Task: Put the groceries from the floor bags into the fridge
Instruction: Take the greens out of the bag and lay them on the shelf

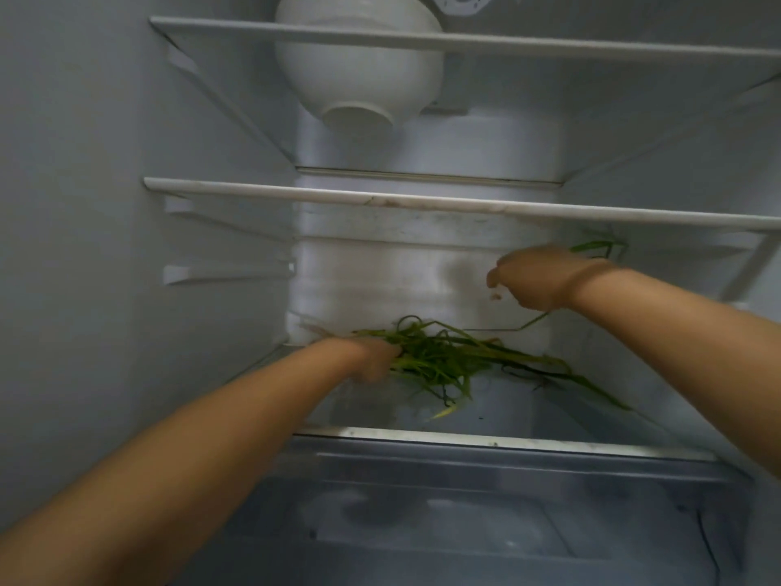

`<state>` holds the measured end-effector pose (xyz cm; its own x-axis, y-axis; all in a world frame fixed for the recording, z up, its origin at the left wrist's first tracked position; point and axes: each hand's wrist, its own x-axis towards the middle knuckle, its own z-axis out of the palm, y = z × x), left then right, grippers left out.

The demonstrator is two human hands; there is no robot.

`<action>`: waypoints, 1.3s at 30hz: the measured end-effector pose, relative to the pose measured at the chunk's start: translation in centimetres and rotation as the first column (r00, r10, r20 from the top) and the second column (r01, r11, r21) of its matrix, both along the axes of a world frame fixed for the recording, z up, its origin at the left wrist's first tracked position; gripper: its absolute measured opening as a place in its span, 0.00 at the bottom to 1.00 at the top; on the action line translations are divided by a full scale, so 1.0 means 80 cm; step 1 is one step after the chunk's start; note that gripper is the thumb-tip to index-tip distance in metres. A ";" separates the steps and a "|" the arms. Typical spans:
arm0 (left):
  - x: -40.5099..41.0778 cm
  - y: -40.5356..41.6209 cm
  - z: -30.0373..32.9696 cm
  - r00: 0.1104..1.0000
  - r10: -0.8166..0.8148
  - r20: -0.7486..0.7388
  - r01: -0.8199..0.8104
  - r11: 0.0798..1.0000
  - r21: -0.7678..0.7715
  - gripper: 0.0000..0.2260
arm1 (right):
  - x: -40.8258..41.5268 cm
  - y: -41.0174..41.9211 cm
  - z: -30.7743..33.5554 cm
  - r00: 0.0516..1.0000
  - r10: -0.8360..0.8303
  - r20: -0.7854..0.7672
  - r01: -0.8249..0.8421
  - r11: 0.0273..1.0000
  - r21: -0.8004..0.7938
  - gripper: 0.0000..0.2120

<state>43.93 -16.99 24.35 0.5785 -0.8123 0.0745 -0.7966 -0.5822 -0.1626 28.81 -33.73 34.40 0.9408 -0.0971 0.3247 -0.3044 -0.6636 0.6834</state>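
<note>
Nearest, a clear crisper drawer (486, 513) is seen beneath the lowest glass shelf (465, 437); on that shelf a loose bundle of green onions (456, 357) is spread, trailing toward the right; its left end is gripped by the left hand (372, 357), fingers curled — blurred; higher and to the right, the right hand (536, 277) is held closed round a few green strands, well apart from the left; farther up, a white bowl (359, 65) is set on the top shelf (465, 40), left of centre.
</note>
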 end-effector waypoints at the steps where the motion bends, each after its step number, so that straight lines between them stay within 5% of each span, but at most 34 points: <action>1: 0.002 0.000 0.002 1.000 0.020 0.014 -0.019 1.000 -0.020 0.18 | -0.005 -0.010 -0.002 0.999 -0.045 -0.010 0.046 0.998 0.033 0.20; 5: 0.008 0.023 0.020 0.985 -0.058 -0.164 0.013 0.965 -0.263 0.09 | -0.018 -0.047 -0.009 0.976 -0.145 0.165 0.140 0.989 0.038 0.14; 8: 0.019 0.062 0.030 0.945 -0.169 -0.281 0.012 0.875 -0.484 0.12 | -0.014 -0.055 -0.015 0.928 -0.119 0.354 0.132 0.991 -0.014 0.12; 11: 0.024 0.088 0.021 0.981 -0.065 -0.182 0.005 0.951 -0.310 0.09 | 0.003 -0.022 -0.017 0.924 -0.029 0.382 -0.076 0.963 0.257 0.12; 15: 0.028 0.099 -0.001 0.994 0.032 -0.100 -0.046 0.988 -0.146 0.19 | 0.041 0.064 -0.020 0.874 0.309 0.375 -0.477 0.694 0.539 0.11; 20: 0.027 0.132 0.015 0.953 0.161 -0.258 -0.208 0.964 -0.166 0.16 | 0.124 0.156 -0.052 0.883 0.438 0.167 -0.402 0.523 0.751 0.15; 24: 0.055 0.152 0.014 0.897 0.394 -0.203 -0.442 0.819 -0.365 0.19 | 0.164 0.188 -0.084 0.912 0.411 -0.018 -0.273 0.636 0.722 0.15; 29: 0.046 0.143 0.010 0.893 0.377 -0.246 -0.449 0.705 -0.549 0.17 | 0.163 0.183 -0.113 0.905 0.419 -0.072 -0.238 0.640 0.730 0.16; 34: 0.021 0.145 0.012 0.898 0.301 -0.322 -0.440 0.647 -0.623 0.15 | 0.134 0.155 -0.078 0.912 0.380 0.152 -0.344 0.510 0.789 0.17; 39: -0.017 0.150 0.029 0.927 0.249 -0.282 -0.376 0.594 -0.712 0.14 | 0.077 0.106 -0.044 0.930 0.266 0.253 -0.365 0.601 0.711 0.18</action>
<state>42.56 -5.02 26.65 0.8405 -0.2813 0.4630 -0.5179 -0.6680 0.5343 34.94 -25.23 30.87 0.9227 -0.0523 0.3818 -0.0150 -0.9949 -0.1002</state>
